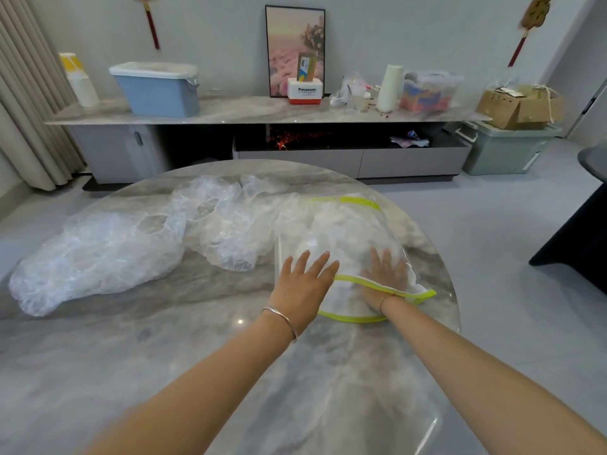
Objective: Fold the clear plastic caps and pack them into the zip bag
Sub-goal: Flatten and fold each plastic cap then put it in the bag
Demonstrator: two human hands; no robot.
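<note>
Fingers (pixel 302 261) splayed — left hand (pixel 303 284) atop, right hand (pixel 386 277) inside clear yellow-rimmed zip bag (pixel 348 224).

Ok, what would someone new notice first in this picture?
The two hands at the zip bag right of centre: the left hand lies flat on it, the right hand reaches inside through its yellow-edged mouth. Then the long heap of crumpled clear caps stretching left across the table.
</note>
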